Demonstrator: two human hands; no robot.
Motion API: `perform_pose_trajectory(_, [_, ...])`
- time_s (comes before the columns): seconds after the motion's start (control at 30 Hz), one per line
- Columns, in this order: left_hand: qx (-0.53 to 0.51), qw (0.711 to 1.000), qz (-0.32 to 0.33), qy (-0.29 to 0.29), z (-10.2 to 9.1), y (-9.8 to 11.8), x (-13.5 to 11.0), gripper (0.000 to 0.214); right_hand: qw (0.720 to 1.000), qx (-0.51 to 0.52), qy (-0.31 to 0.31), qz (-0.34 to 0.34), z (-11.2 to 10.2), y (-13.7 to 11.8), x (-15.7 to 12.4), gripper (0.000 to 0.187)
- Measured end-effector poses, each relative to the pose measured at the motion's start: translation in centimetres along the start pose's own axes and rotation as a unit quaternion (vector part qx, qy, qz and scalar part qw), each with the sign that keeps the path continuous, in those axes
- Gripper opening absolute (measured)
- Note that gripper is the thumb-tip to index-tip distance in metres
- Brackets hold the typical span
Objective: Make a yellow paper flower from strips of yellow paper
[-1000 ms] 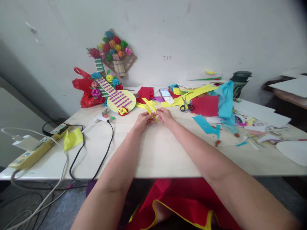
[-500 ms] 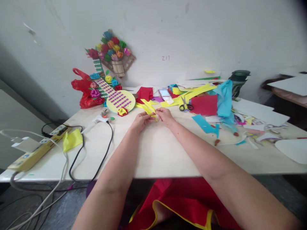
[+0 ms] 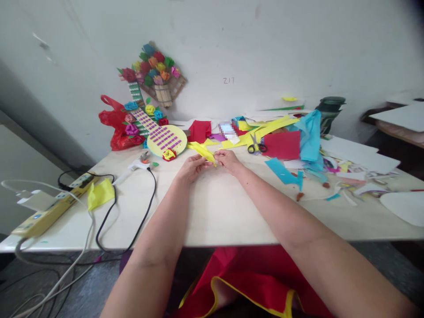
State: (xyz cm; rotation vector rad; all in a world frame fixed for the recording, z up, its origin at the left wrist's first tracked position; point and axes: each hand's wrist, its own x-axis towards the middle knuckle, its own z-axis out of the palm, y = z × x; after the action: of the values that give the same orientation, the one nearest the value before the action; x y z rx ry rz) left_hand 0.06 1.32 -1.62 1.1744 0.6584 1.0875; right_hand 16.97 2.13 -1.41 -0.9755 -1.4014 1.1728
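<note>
A strip of yellow crepe paper (image 3: pixel 204 152) is pinched between my two hands over the middle of the table. My left hand (image 3: pixel 194 168) has its fingers closed on the lower left edge of the strip. From the right, my right hand (image 3: pixel 227 160) grips the strip's right end between thumb and fingers. Just behind the hands lies a paper guitar shape (image 3: pixel 168 137) with a pale yellow round body and purple bars. A small yellow and red paper flower (image 3: pixel 169 153) sits at its lower edge.
Scissors (image 3: pixel 256 145) lie by red paper (image 3: pixel 281 145) and blue crepe paper (image 3: pixel 310 137). On the left are a glue gun (image 3: pixel 137 163), its black cord, a yellow paper piece (image 3: pixel 100 194) and a power strip (image 3: pixel 54 210). Paper scraps (image 3: pixel 351 176) cover the right side.
The yellow strip, earlier showing two separate raised ends, now lies together as one folded band between my fingers. My hands have shifted only slightly.
</note>
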Motion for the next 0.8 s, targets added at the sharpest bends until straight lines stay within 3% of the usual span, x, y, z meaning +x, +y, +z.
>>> perform_pose_trajectory(0.8, [-0.011, 0.999, -0.001, 0.049, -0.4, -0.08, 0.05, 0.016, 0.996, -0.078, 0.014, -0.048, 0.25, -0.14, -0.02, 0.007])
